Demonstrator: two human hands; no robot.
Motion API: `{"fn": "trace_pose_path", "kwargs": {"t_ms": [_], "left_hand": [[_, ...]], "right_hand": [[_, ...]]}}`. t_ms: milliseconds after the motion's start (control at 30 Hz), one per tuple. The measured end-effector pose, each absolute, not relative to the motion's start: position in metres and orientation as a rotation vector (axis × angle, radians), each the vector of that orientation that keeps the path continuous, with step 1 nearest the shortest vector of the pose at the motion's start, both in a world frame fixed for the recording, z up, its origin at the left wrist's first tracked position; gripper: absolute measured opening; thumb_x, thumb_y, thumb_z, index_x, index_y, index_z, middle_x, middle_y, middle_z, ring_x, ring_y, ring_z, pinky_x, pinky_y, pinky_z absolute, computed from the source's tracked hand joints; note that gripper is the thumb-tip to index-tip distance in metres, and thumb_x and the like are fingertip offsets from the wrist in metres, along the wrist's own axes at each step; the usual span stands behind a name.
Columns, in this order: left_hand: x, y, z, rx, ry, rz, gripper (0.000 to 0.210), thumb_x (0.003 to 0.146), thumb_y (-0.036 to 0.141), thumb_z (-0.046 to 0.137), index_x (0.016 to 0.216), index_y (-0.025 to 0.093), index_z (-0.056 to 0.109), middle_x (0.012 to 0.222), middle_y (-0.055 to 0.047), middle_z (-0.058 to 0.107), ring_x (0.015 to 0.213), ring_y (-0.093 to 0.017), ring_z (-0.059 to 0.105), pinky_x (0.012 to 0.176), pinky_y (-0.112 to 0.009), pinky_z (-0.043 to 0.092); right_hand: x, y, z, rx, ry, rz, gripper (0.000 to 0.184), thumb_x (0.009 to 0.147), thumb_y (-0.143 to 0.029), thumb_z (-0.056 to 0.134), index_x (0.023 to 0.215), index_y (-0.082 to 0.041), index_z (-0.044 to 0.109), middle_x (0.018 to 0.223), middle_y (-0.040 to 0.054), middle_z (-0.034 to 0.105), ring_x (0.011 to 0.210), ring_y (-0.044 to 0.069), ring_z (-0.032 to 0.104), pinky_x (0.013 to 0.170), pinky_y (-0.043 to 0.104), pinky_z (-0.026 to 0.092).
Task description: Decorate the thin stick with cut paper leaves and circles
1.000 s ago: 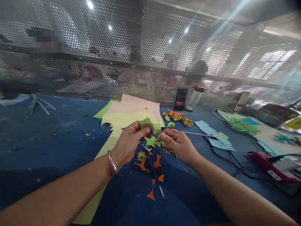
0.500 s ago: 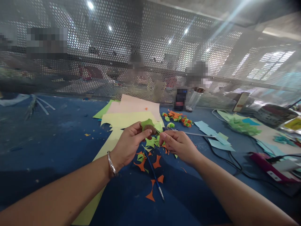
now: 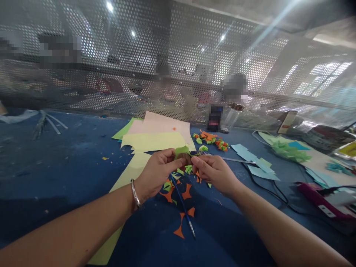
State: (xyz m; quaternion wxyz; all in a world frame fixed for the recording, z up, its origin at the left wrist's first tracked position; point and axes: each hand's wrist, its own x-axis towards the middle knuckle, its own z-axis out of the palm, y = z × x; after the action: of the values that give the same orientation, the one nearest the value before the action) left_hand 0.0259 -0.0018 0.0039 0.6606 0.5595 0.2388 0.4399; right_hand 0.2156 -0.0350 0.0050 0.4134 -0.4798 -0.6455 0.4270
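Between thumb and fingers, my left hand (image 3: 162, 168) pinches a small curved piece of green paper (image 3: 182, 151). My right hand (image 3: 213, 170) is closed in a pinch at the right edge of that same piece, the two sets of fingertips almost touching. Fingers hide part of the paper. Below the hands lie green paper scraps (image 3: 189, 169) and orange paper scraps (image 3: 186, 191). Among them a blue paintbrush (image 3: 183, 204) rests with its pale tip toward me. A silver bangle (image 3: 135, 193) circles my left wrist.
Yellow paper (image 3: 152, 140) and pink paper (image 3: 167, 124) lie behind the left hand. A heap of small orange and green paper pieces (image 3: 213, 139) sits beyond the right hand. To the right are light blue papers (image 3: 261, 172), a cable and a magenta power strip (image 3: 319, 198). A perforated screen (image 3: 139, 74) rises behind.
My left hand has shifted slightly right with the green paper, closing the gap to my right hand. The paper has tilted and shows less of its surface.
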Motion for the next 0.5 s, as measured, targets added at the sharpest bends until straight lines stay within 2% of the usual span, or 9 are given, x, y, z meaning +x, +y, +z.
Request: {"fn": "trace_pose_path", "kwargs": {"t_ms": [233, 500], "left_hand": [[0.0252, -0.0023, 0.0033, 1.233, 0.515, 0.976, 0.015, 0.082, 0.020, 0.073, 0.097, 0.018, 0.075, 0.095, -0.005, 0.075, 0.092, -0.017, 0.066, 0.092, -0.032, 0.047], [0.0256, -0.0028, 0.0059, 1.245, 0.501, 0.974, 0.015, 0.083, 0.019, 0.071, 0.097, 0.019, 0.076, 0.095, -0.005, 0.075, 0.087, -0.016, 0.065, 0.091, -0.032, 0.047]], "right_hand": [[0.2148, -0.0347, 0.0094, -1.203, -1.638, 1.104, 0.050, 0.093, -0.058, 0.054, 0.068, -0.016, 0.057, 0.044, -0.0093, 0.030, 0.040, 0.005, 0.024, 0.039, 0.021, 0.020], [0.2175, -0.0353, 0.0124, -1.215, -1.758, 0.971, 0.050, 0.095, -0.058, 0.051, 0.067, -0.017, 0.055, 0.045, -0.0086, 0.031, 0.041, 0.006, 0.026, 0.041, 0.022, 0.021]]}}
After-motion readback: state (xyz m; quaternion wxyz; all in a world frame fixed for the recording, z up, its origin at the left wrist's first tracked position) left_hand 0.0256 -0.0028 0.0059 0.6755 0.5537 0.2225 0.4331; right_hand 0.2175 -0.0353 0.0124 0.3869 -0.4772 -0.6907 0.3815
